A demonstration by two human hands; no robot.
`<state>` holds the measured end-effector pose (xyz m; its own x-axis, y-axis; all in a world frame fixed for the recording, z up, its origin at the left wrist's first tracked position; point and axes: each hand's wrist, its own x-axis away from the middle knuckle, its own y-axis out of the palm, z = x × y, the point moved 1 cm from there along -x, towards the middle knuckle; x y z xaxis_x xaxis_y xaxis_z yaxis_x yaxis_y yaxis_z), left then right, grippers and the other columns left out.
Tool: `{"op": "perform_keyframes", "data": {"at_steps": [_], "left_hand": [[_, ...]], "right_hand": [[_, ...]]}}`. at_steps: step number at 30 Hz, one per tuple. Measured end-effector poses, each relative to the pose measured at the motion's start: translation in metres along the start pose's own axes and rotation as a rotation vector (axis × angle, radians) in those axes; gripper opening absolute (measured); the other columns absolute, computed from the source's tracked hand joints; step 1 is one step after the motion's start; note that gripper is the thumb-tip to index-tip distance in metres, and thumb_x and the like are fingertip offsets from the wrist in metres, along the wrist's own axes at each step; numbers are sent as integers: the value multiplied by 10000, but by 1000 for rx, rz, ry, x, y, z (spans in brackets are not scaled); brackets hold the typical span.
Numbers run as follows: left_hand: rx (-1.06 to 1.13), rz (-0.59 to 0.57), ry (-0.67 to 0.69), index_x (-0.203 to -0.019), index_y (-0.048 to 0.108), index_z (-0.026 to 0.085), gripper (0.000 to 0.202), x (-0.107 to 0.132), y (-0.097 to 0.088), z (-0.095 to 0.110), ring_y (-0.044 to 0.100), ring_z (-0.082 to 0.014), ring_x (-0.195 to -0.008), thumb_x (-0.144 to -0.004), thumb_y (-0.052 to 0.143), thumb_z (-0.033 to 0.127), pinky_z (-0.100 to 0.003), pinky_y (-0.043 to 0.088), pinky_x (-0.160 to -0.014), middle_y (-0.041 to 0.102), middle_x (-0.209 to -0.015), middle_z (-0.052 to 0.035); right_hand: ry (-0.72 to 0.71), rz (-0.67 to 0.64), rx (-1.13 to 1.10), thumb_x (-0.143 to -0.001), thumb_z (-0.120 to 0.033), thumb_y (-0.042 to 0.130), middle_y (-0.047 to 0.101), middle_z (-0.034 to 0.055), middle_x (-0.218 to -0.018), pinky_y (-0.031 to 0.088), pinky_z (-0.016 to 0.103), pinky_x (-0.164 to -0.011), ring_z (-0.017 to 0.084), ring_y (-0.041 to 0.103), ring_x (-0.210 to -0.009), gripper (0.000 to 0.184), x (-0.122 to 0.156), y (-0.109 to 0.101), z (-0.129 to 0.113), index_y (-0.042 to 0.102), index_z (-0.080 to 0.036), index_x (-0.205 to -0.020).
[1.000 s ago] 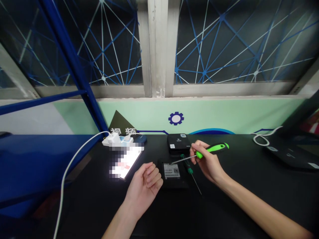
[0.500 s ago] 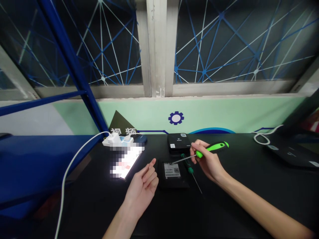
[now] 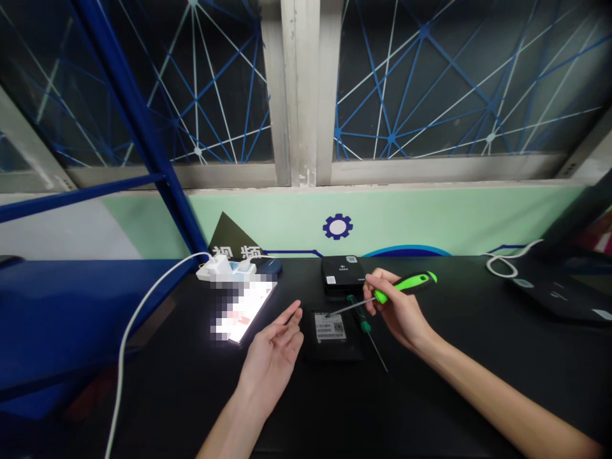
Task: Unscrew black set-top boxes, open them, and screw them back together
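Note:
A small black box [image 3: 333, 338] with a white label lies face down on the black table [image 3: 454, 382]. My right hand [image 3: 394, 306] is closed on a green-and-black screwdriver [image 3: 404, 285], whose tip rests at the box's top edge near the label. My left hand [image 3: 275, 350] hovers palm up just left of the box, fingers stretched out, holding nothing. A thin green-handled screwdriver [image 3: 367, 331] lies on the table right of the box. A second black box [image 3: 342, 273] sits behind it.
A lit phone [image 3: 243, 309] lies left of my left hand, with a white power strip [image 3: 224, 269] and white cable [image 3: 138, 319] behind it. A coiled white cable [image 3: 502, 264] and dark devices [image 3: 559, 296] sit at the right. A blue frame post [image 3: 138, 127] rises at the left.
My left hand's fingers have uncurled from a loose curl to stretched out, pointing toward the box. My right hand and the screwdriver have barely moved.

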<state>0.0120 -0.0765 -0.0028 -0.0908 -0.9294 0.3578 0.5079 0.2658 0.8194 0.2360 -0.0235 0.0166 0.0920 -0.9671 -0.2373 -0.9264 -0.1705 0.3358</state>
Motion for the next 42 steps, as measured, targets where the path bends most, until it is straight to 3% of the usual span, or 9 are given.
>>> {"op": "perform_keyframes", "data": {"at_steps": [4, 8, 12, 15, 18, 24, 34, 39, 42], "left_hand": [[44, 17, 51, -1379, 477, 46, 523, -2, -3, 2, 392, -20, -462, -881, 376, -77, -178, 472, -468, 631, -1213, -195], [50, 13, 43, -1422, 443, 61, 640, -4, -5, 2, 472, -30, -490, -810, 377, -118, -181, 524, -502, 620, -1286, -201], [-10, 51, 53, -1427, 448, 51, 724, -3, -4, 1, 699, -115, -833, -732, 383, -141, -208, 614, -752, 621, -1309, -192], [-59, 41, 53, -1434, 443, 47, 763, -3, -4, 0, 662, -191, -1126, -694, 385, -130, -278, 587, -948, 620, -1327, -171], [-91, -10, 29, -1423, 449, 26, 733, -3, -5, -2, 602, -223, -1232, -704, 401, -112, -309, 546, -1027, 605, -1351, -174], [-109, -10, -3, -1419, 441, 8, 519, -4, -4, -3, 588, -262, -1248, -902, 476, 33, -321, 540, -1036, 597, -1346, -214], [-18, -55, 14, -1516, 264, 28, 741, -1, -3, -2, 563, -258, -1269, -792, 381, -81, -337, 502, -1074, 567, -1370, -237], [-61, -70, 33, -1523, 268, 21, 848, -3, -7, -2, 543, -254, -1291, -693, 396, -98, -344, 458, -1117, 583, -1365, -211], [-76, -57, 31, -1517, 303, 34, 810, -4, -7, -1, 550, -240, -1286, -719, 390, -82, -349, 432, -1133, 581, -1378, -187]], "right_hand": [[4, 2, 0, -872, -309, 701, 570, -11, -624, 388, 227, -452, 106, 505, -493, 305, 0, 0, 1, 565, -182, -630], [9, 6, 4, -873, -303, 697, 567, -10, -617, 388, 226, -452, 109, 504, -496, 309, 0, 0, 1, 558, -183, -625], [12, 8, 2, -875, -301, 694, 564, -11, -616, 387, 226, -451, 108, 503, -492, 304, 0, 0, 1, 560, -183, -628], [15, 7, 1, -875, -297, 693, 566, -11, -619, 383, 225, -450, 107, 507, -492, 298, -1, 0, 1, 562, -182, -633], [15, 6, -1, -877, -291, 691, 567, -11, -619, 387, 226, -455, 107, 511, -496, 299, 0, 0, 1, 559, -181, -632], [3, 5, -10, -875, -292, 691, 568, -10, -617, 387, 226, -452, 105, 500, -494, 308, 1, 0, 0, 553, -180, -624], [1, 12, -12, -874, -286, 691, 567, -11, -607, 389, 223, -453, 106, 500, -492, 306, 0, 0, 0, 551, -182, -622], [6, 15, -6, -871, -293, 695, 567, -12, -612, 390, 221, -455, 105, 504, -492, 312, -1, 0, -1, 551, -181, -618], [7, 17, -6, -867, -293, 699, 564, -14, -607, 388, 220, -453, 104, 499, -487, 310, -1, -1, -1, 553, -181, -617]]}}
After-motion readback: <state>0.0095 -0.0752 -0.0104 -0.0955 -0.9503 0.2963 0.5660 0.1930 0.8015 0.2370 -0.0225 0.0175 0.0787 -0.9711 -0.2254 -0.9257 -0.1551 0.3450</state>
